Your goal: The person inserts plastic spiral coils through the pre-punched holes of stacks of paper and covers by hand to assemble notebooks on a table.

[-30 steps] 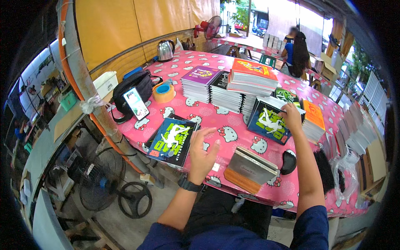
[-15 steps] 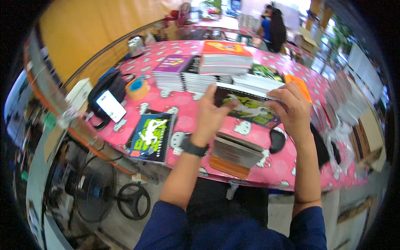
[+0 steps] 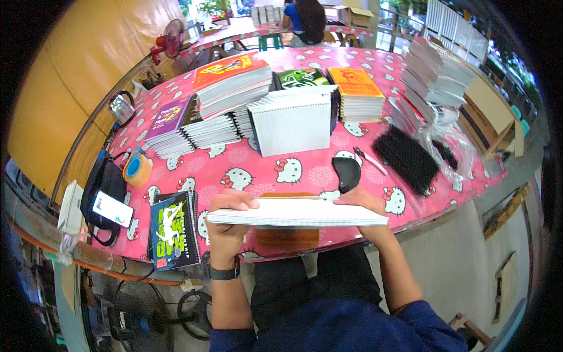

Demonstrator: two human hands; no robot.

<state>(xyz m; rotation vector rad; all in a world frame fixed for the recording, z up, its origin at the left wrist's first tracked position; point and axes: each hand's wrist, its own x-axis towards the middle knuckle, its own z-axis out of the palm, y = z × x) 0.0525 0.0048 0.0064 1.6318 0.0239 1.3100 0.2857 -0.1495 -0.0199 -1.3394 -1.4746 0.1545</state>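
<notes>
Head view: I'm seeing a white bin (image 3: 70, 210) and a black bag (image 3: 104, 202) sitting at left, a cardboard box (image 3: 491, 117) and a clear plastic bag (image 3: 460, 154) at right; can't tell their contents. Pink tablecloth (image 3: 205, 174) is showing between the white paper block (image 3: 296, 211) and the standing ruled pages (image 3: 293, 126); a wooden stand (image 3: 287, 237) is partly hiding beneath the block. Left hand (image 3: 227, 233) is clamping its fingers on the block's left end, right hand (image 3: 374, 233) on its right. Block is hanging about level by the table's near edge, edge-on, thin lines running along its side.
</notes>
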